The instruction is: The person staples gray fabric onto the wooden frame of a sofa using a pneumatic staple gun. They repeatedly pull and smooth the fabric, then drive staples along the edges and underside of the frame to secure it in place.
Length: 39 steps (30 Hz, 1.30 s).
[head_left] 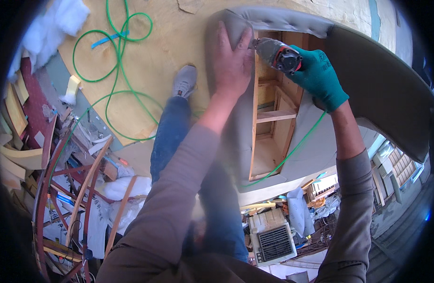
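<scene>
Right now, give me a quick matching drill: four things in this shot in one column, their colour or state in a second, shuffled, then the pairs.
Things:
1. left hand
2. right hand
3. air hose
4. shoe

States:
A. green, looped on the plywood
B. bare, pressing grey fabric onto the wooden frame
C. grey, planted on the plywood
D. in a teal glove, gripping the staple gun

Pairs: 1-B, 2-D, 3-A, 4-C
</scene>
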Motion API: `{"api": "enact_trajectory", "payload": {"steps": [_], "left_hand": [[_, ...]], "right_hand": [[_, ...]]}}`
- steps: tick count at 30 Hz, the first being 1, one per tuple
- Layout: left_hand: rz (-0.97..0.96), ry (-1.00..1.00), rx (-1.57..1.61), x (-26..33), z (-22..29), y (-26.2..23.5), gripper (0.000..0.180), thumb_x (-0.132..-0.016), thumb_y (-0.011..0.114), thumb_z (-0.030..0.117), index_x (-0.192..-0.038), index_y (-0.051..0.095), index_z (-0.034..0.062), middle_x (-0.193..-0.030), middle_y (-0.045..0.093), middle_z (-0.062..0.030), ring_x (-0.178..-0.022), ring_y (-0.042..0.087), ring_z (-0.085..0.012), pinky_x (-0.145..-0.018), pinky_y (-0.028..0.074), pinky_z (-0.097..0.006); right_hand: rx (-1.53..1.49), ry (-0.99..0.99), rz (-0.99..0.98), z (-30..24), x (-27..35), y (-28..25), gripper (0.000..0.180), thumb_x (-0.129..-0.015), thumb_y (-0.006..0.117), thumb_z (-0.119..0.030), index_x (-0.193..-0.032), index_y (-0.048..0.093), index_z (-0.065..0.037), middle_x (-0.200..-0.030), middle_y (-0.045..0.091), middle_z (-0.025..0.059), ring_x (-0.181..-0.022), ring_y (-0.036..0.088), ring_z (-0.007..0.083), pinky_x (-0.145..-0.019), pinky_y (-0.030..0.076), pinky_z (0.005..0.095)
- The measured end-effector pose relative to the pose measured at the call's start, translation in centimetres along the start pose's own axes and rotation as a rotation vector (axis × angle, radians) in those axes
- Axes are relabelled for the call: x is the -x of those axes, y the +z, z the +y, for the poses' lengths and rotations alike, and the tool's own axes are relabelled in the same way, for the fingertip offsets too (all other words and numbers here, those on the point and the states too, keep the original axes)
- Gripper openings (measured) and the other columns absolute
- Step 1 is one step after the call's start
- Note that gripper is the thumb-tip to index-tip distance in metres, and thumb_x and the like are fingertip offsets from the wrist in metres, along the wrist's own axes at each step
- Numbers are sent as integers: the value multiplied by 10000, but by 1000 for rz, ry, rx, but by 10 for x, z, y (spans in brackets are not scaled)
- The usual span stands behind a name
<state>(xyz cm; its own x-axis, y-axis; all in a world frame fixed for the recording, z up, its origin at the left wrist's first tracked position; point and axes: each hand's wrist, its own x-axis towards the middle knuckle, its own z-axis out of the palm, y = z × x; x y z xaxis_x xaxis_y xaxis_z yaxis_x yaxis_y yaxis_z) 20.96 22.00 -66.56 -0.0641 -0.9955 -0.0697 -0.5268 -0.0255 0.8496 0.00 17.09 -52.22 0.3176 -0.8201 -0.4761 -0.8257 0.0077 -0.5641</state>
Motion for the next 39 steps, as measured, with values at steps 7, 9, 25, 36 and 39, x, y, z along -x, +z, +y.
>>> {"api": "enact_trajectory", "payload": {"steps": [7,9,25,36,39], "left_hand": [[36,66,-6,4,-1,0,723,-943,742,102,-1626,557,254,-1731,274,-352,-1526,405,-573,-1206,423,-608],[30,67,-22,4,-1,1,756,-930,749,93,-1638,539,256,-1736,268,-348,-1528,403,-573,-1202,423,-616],[29,-4,76,64,2,7,605,-1026,594,76,-1625,513,102,-1769,220,-344,-1600,310,-555,-1296,331,-556],[84,25,36,71,1,13,574,-1032,667,104,-1592,591,201,-1743,284,-339,-1561,350,-579,-1267,345,-592],[82,25,36,72,0,15,593,-1029,669,102,-1606,572,198,-1740,290,-341,-1564,341,-583,-1268,334,-601]], "right_hand": [[87,-102,-16,11,-7,0,406,-888,849,-187,-1282,775,-122,-1033,764,224,-918,725,454,-813,597,464],[91,-88,-31,12,-8,1,386,-889,851,-188,-1261,775,-120,-1029,766,218,-927,723,450,-820,593,470],[-19,-26,17,5,46,18,319,-864,890,-117,-1161,774,-109,-1003,784,207,-895,765,423,-751,619,405],[83,-141,-54,11,41,42,227,-906,844,-178,-1084,726,-101,-924,751,208,-833,735,432,-732,597,465],[123,-134,-39,13,42,45,199,-908,836,-174,-1040,714,-90,-917,743,217,-830,731,441,-725,595,473]]}}
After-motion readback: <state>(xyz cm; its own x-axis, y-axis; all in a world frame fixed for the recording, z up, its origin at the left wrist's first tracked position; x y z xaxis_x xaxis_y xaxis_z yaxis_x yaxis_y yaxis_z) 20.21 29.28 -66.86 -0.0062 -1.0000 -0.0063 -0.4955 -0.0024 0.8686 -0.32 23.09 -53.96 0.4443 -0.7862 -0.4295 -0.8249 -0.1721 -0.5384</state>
